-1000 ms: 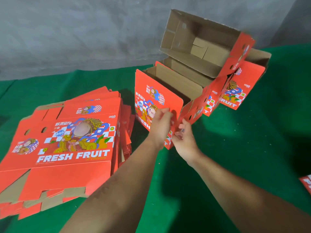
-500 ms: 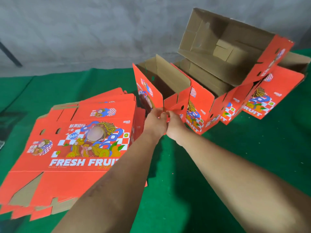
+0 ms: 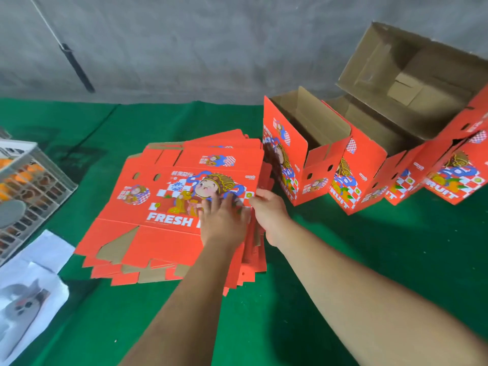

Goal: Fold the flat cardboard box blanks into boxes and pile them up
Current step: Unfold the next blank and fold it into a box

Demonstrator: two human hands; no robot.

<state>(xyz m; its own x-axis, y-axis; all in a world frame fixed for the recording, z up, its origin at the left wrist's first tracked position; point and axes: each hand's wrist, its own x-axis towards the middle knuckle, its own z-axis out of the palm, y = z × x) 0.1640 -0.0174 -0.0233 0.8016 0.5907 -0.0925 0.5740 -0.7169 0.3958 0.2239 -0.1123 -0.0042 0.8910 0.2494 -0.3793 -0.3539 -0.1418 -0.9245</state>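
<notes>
So far several folded boxes stand piled at the right of the green tabletop. Left hand lies flat on the stack of flat blanks; right hand pinches its top edge. Many remain.
</notes>
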